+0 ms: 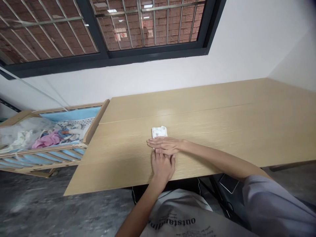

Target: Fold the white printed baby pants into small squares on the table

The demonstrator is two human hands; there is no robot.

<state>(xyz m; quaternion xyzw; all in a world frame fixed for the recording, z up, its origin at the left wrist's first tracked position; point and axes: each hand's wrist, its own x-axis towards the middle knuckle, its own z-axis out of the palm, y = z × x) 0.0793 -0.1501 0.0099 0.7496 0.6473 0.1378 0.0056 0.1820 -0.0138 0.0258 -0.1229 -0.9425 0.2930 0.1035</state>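
Note:
A small folded white cloth with a faint print (159, 132) lies on the light wood-grain table (222, 131), its near part hidden under my hands. My right hand (165, 145) comes across from the right and presses flat on the cloth's near edge, fingers together and pointing left. Just below it, my left hand (163, 167) rests on the table, its fingertips tucked under my right hand. Whether those fingertips touch the cloth is hidden.
A wooden cot (96, 121) with blue padding and heaped clothes stands beyond the table's left edge. A seam crosses the tabletop. A dark flat device (229, 183) sits below the table's near edge, above a grey floor. A barred window is high on the wall.

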